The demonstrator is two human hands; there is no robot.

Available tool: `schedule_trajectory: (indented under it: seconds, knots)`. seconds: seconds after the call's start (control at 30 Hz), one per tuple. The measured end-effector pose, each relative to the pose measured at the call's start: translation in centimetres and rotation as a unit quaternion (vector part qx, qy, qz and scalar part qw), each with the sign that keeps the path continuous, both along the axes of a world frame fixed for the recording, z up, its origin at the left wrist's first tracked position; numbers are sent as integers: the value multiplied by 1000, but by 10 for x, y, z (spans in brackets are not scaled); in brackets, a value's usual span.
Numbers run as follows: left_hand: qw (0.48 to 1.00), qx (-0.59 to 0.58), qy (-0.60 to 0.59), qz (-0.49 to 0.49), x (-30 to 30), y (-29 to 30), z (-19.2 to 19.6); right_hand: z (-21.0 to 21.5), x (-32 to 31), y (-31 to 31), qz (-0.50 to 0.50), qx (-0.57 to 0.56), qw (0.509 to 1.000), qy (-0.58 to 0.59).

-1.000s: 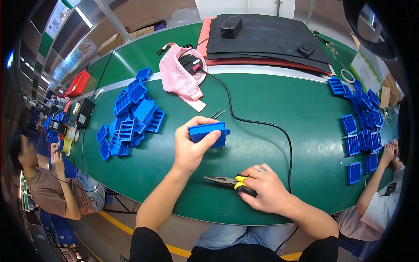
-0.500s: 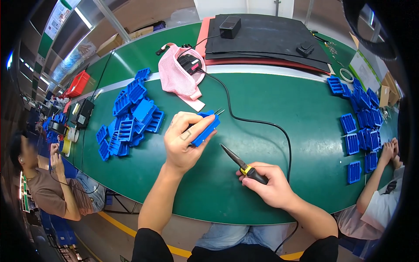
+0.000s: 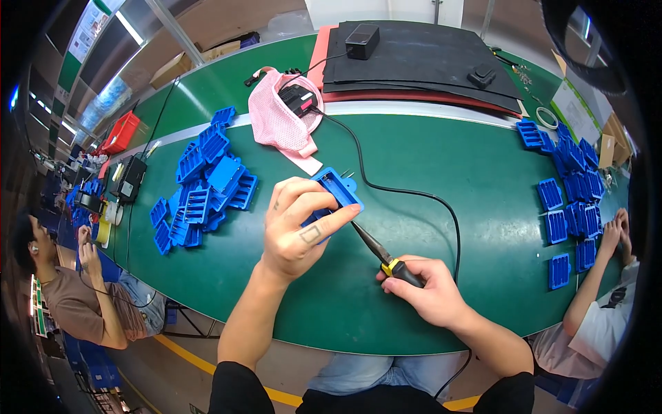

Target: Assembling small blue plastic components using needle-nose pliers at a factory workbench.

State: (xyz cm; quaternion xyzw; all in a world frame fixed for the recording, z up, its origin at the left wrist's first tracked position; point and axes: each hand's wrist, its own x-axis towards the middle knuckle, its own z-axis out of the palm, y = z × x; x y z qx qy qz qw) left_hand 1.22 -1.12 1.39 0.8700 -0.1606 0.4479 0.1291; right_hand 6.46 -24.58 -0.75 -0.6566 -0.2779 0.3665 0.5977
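Note:
My left hand [image 3: 298,217] grips a blue plastic case [image 3: 340,188], tilted so that its hollow inside faces up, above the green table. Thin metal pins stick out past the case's far edge. In my right hand [image 3: 431,291] is a pair of long-nose pliers [image 3: 372,243] with black and yellow handles. The pliers' tip points at the case from the lower right, close to my left fingers; I cannot tell whether it touches. Left of my left hand lies a heap of similar blue cases [image 3: 198,196].
More blue cases [image 3: 576,186] are spread at the right by a co-worker's hands [image 3: 614,234]. A pink mesh bag [image 3: 279,121] holds a black device, whose cable [image 3: 414,195] crosses the table. Black sheets [image 3: 427,65] are stacked behind. Another person [image 3: 83,283] sits at left.
My left hand has turned the blue case so its hollow side shows. The case and the pliers' tip are now closer together.

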Motion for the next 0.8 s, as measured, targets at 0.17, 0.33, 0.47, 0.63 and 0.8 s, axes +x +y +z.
schedule_trajectory:
  seconds: [0.17, 0.33, 0.47, 0.63, 0.8]
  knots:
    - [1000, 8, 4, -5, -1, -3, 2, 0, 0, 0, -2, 12, 1000, 5]
    - [1000, 10, 3, -9, 0, -4, 1, 4, -1, -1, 4, -7, 1000, -4]
    - [1000, 2, 13, -12, 1, -1, -1, 2, -3, -1, 8, -22, 999, 23]
    - [997, 55, -25, 51, 1, 27, 1, 12, -6, -5, 31, -43, 999, 13]
    - [985, -75, -69, 137, -10, 52, 5, 8, -9, -15, 8, 12, 994, -112]
